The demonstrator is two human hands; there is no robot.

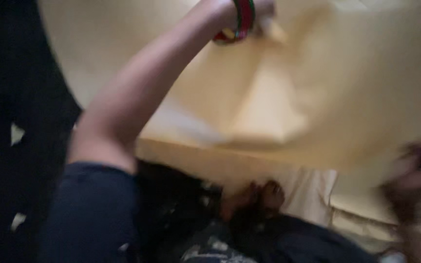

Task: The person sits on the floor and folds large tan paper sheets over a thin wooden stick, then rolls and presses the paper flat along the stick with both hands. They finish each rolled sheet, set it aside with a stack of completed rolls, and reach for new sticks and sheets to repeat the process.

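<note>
A large cream-yellow cloth (317, 87) fills most of the view, lifted and creased in the middle. My left arm reaches up across it; my left hand (263, 10), cut off by the top edge, pinches the cloth just past red and green bangles (242, 22) on the wrist. My right hand (417, 173) is a dark blur at the right, against the cloth's lower edge. Its fingers cannot be made out.
A dark sleeve (91, 214) covers my upper arm at the lower left. Toes of a foot (257, 195) show at the bottom centre among dark patterned fabric (210, 243). A dark mass (10, 97) fills the left side. The whole view is motion-blurred.
</note>
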